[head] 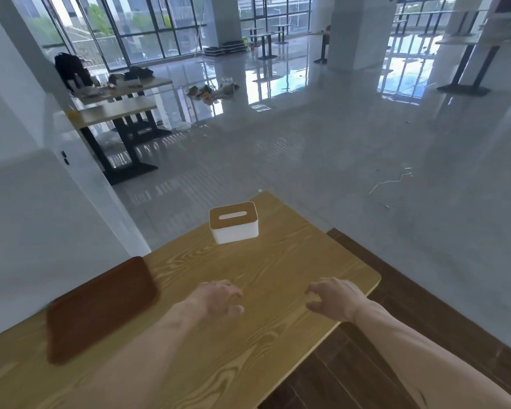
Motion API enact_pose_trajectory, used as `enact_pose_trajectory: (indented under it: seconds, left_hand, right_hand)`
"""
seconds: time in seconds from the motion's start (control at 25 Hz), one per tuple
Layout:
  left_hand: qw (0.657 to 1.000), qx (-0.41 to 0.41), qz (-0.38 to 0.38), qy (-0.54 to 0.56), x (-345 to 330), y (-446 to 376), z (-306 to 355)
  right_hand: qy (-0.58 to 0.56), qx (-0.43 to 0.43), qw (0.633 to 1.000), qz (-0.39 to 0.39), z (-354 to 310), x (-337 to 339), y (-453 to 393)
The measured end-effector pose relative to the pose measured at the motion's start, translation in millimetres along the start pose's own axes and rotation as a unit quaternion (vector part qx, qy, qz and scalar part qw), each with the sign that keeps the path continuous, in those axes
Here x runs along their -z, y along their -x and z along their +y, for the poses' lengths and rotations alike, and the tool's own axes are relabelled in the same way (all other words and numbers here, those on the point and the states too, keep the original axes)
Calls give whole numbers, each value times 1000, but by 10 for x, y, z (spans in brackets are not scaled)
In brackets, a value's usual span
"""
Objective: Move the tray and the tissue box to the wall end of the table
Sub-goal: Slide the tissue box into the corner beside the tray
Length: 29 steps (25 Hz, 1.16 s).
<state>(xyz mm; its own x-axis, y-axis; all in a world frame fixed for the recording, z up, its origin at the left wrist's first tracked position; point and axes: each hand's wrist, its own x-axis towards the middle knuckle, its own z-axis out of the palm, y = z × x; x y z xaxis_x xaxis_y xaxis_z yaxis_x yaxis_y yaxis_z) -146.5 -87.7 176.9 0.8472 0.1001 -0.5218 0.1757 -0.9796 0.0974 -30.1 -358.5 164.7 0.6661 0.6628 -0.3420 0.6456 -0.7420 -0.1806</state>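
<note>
A dark brown tray (pixel 101 308) lies flat on the light wooden table (pixel 278 276), at its left side right against the white wall. A white tissue box with a wooden lid (pixel 234 222) stands near the table's far end, away from the tray. My left hand (pixel 219 298) hovers over the middle of the table with fingers loosely spread, holding nothing. My right hand (pixel 332 296) hovers near the right edge, fingers curled apart, also empty. Both hands are well short of the tissue box.
The white wall (pixel 27 216) runs along the table's left side. Glossy floor (pixel 337 143) lies beyond the far end, dark wood flooring (pixel 396 290) to the right. Other tables (pixel 115 113) with clutter stand at the back left.
</note>
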Motion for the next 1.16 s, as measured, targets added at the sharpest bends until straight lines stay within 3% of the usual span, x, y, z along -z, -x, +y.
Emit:
enact_pose_trajectory:
  seconds: [0.24, 0.64, 0.84, 1.16]
  left_hand:
    - [1000, 5, -3, 10, 84, -499, -201]
    - [992, 95, -27, 80, 392, -1284, -1232]
    - [990, 118, -21, 68, 729, -1700, -1582]
    - [988, 140, 18, 61, 933, -2617, -1860]
  right_hand:
    - [21, 19, 999, -26, 28, 171, -621]
    - [55, 45, 994, -87, -11, 514, -2198]
    - [62, 34, 994, -83, -8, 730, -2899]
    - [38, 104, 993, -46, -168, 804, -3914]
